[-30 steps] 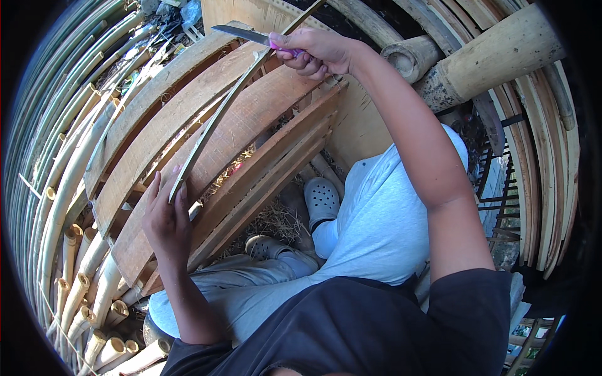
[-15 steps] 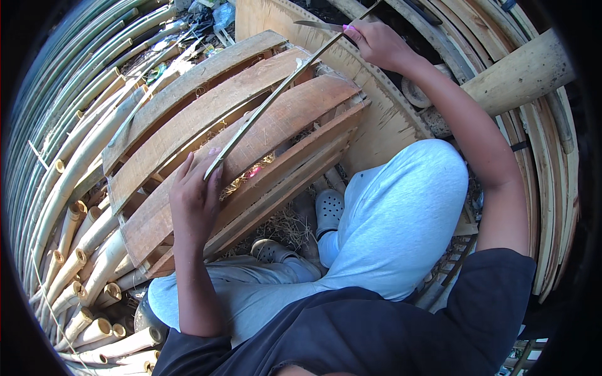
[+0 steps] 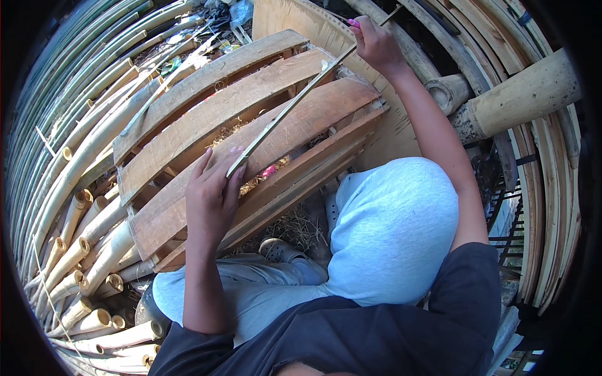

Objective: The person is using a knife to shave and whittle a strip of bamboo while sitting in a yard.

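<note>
readable text: none showing | labels, brands, numbers, signs: none reading clearly | green scrap [image 3: 172, 65]: lying well beyond the left fingers [image 3: 202, 165], up and to their left, appearing too small for print to be made out

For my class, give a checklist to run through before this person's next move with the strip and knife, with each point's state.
1. Left hand holding near end of the strip: ok.
2. Right hand gripping the pink-handled knife: ok.
3. Left hand apart from the knife: ok.
4. Raised knee apart from the strip: ok.
5. Way the knife's edge faces: cannot tell.
</note>
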`<state>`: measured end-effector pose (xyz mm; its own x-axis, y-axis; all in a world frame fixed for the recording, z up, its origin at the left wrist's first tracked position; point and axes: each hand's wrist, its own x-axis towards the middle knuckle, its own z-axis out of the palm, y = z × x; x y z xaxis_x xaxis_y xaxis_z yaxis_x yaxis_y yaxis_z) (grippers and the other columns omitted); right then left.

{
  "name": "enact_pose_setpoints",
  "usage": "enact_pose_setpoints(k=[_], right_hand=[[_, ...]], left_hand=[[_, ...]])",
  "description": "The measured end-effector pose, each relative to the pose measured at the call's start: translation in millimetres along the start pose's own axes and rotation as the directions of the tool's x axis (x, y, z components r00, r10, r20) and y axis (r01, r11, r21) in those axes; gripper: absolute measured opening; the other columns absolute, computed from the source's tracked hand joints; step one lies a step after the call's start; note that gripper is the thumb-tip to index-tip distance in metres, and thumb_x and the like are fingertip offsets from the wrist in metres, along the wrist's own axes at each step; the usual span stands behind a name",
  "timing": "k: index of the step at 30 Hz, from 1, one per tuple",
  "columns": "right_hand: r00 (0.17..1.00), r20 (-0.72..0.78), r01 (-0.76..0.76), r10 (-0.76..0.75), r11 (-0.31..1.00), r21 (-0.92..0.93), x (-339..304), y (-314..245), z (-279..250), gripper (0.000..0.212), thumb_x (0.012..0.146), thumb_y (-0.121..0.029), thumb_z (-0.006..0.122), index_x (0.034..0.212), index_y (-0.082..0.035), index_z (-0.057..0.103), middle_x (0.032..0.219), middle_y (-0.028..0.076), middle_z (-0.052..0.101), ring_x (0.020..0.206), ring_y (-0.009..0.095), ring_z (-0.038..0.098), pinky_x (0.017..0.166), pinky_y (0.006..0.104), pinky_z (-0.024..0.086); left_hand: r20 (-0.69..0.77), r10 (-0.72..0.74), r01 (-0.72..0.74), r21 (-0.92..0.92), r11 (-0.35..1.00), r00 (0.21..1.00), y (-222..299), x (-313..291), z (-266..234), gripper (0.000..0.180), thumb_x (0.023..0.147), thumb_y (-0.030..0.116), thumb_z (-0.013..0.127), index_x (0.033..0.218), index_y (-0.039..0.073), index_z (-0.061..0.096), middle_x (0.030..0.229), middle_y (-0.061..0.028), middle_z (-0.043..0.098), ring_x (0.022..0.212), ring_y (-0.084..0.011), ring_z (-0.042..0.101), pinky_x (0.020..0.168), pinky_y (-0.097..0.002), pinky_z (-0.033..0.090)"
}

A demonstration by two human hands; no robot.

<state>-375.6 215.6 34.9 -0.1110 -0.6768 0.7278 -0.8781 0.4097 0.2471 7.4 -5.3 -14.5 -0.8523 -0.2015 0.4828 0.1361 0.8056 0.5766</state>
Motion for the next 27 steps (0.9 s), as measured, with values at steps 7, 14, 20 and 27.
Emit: enact_pose_setpoints(k=[7,14,20,27], right_hand=[[0.977,-0.212,-0.020,0.001,0.996,-0.085,-9.7,-11.4,11.7,0.016,0.101,-0.019,0.061,0.096,-0.006,0.053,0.074,0.013,0.063,0.065,0.032,0.069,0.054,0.0414,0.057],[0.948,0.116,-0.251,0.296,0.920,-0.301,52.8,-13.1,4.7,0.033,0.108,-0.034,0.046,0.099,-0.004,0.055,0.073,0.021,0.071,0.068,0.039,0.073,0.052,0.0477,0.058],[0.902,0.292,-0.201,0.318,0.907,-0.369,22.6,8.2,-19.4,0.030,0.108,-0.030,0.046,0.099,-0.003,0.055,0.073,0.021,0.071,0.069,0.038,0.074,0.056,0.0476,0.059],[0.803,0.210,-0.418,0.557,0.779,-0.468,53.9,23.5,-45.7,0.019,0.097,-0.021,0.058,0.100,-0.004,0.064,0.085,0.024,0.072,0.083,0.038,0.074,0.067,0.0474,0.060]], left_hand=[[0.002,-0.043,0.043,-0.004,0.999,0.999,-3.4,-6.6,0.3,0.025,0.097,0.010,0.064,0.120,0.003,0.071,0.091,-0.0169,0.074,0.088,-0.0350,0.071,0.114,-0.0515,0.042],[-0.035,0.003,-0.003,0.001,1.000,0.999,-5.8,-7.1,2.7,0.024,0.098,0.012,0.063,0.120,0.002,0.070,0.093,-0.0196,0.074,0.089,-0.0373,0.070,0.114,-0.0509,0.043],[-0.019,-0.008,0.008,0.005,1.000,1.000,-2.7,-6.8,2.3,0.025,0.099,0.011,0.062,0.120,0.001,0.070,0.088,-0.0191,0.073,0.086,-0.0369,0.070,0.115,-0.0500,0.043],[-0.008,-0.048,0.048,0.031,0.998,0.999,-4.7,-7.2,2.1,0.028,0.100,0.013,0.061,0.124,0.001,0.070,0.062,-0.0164,0.060,0.075,-0.0372,0.066,0.115,-0.0473,0.044]])
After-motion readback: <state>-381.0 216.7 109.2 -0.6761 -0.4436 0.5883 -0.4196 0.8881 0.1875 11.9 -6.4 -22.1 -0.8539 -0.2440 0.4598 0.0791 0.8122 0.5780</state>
